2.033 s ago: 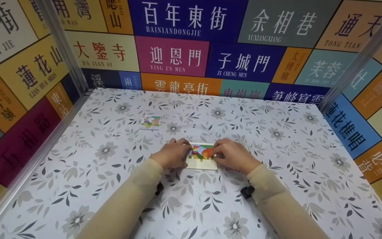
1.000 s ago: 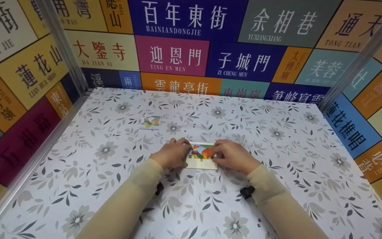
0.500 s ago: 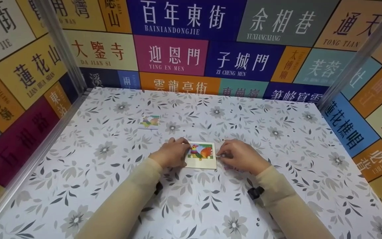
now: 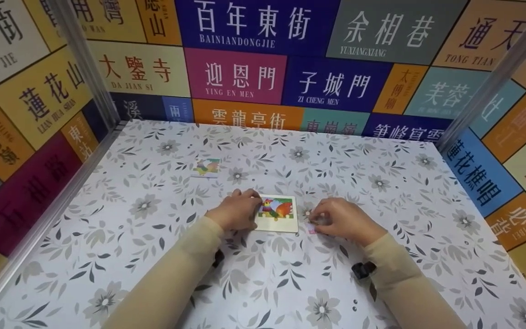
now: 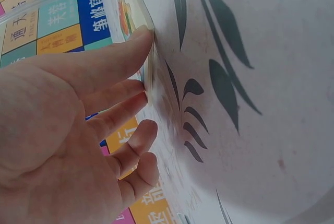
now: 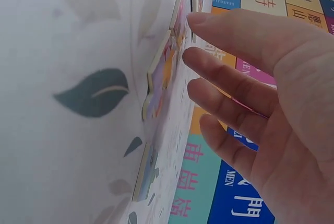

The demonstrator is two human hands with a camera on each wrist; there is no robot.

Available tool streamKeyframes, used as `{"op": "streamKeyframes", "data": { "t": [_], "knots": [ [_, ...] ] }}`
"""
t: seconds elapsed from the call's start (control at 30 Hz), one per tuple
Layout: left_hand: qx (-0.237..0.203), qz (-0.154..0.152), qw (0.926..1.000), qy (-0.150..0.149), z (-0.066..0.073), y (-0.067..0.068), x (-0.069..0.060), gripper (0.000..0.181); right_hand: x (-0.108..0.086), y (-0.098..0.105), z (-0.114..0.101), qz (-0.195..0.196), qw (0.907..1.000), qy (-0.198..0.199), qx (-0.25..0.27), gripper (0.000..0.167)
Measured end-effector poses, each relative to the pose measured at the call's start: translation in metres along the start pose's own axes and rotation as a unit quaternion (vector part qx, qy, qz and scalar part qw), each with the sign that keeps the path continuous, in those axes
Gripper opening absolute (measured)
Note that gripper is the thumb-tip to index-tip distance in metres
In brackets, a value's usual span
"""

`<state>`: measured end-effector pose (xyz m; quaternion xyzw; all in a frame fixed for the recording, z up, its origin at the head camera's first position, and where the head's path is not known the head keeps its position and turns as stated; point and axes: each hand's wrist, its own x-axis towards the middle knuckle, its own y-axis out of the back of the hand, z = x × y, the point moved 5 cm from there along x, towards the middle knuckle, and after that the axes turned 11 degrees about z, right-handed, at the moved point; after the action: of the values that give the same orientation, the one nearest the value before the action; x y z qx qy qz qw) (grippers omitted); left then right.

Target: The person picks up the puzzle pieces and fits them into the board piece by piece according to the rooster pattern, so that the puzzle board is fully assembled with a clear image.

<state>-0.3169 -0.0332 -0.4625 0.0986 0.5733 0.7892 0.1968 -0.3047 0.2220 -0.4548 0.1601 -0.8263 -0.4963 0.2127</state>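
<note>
1. Fingers of the right hand point(image 4: 347, 219) are now off the puzzle tray point(image 4: 277, 225), to its right and slightly nearer; a second ago they rest at the right edge of its hen picture point(image 4: 274, 208), which now lies uncovered.
2. With that shift, a pink jigsaw piece point(image 4: 311, 228) comes into sight beside the right thumb; the right-wrist view shows a purple-and-orange piece point(image 6: 159, 78) and a blue-edged piece point(image 6: 144, 173) flat on the bench point(image 4: 263, 283).
3. Right thumb and fingers look loosely bent and parted, nothing visibly gripped; the index fingertip is hidden at the wrist camera.
4. Left hand point(image 4: 236, 211) stays put, thumb and fingers gripping the tray's left edge.
5. The tray lies flat at mid-bench; its near part is bare cream, so the assembly looks partway done, attention apparently turning to loose pieces.
</note>
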Motion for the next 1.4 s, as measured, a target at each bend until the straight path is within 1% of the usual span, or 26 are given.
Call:
{"op": "streamKeyframes", "data": {
  "t": [0.17, 0.4, 0.57, 0.67, 0.9, 1.07, 1.27, 1.4],
  "knots": [
    [-0.007, -0.004, 1.0, 0.006, 0.002, 0.0, 0.0, 0.065, -0.006, 0.001, 0.001, -0.009, 0.9998, -0.008, 0.016, 0.024],
    [-0.006, -0.004, 1.0, 0.002, 0.003, 0.003, 0.0, 0.065, -0.007, 0.003, 0.0, 0.0, 1.0, 0.007, 0.005, 0.023],
    [0.001, 0.013, 0.9998, -0.016, 0.003, 0.003, 0.0, 0.064, -0.007, 0.002, -0.001, 0.01, 0.9998, 0.017, -0.005, 0.02],
    [0.007, 0.019, 0.9996, -0.021, 0.003, 0.002, -0.001, 0.064, -0.006, 0.001, -0.003, 0.017, 0.9994, 0.024, -0.017, 0.016],
    [-0.001, 0.007, 1.0, -0.003, 0.002, 0.002, 0.0, 0.063, -0.001, 0.0, -0.013, 0.038, 0.9974, 0.052, -0.031, 0.012],
    [-0.006, 0.005, 1.0, 0.001, 0.002, 0.002, 0.0, 0.063, 0.002, -0.001, -0.016, 0.051, 0.997, 0.052, -0.026, 0.012],
    [-0.011, -0.005, 0.9998, 0.014, -0.001, -0.001, 0.0, 0.064, 0.008, -0.009, -0.024, 0.051, 0.997, 0.058, -0.01, 0.011],
    [-0.017, -0.005, 0.9998, 0.013, -0.001, 0.0, -0.001, 0.065, 0.013, -0.014, -0.03, 0.053, 0.997, 0.056, -0.005, 0.01]
  ]
}}
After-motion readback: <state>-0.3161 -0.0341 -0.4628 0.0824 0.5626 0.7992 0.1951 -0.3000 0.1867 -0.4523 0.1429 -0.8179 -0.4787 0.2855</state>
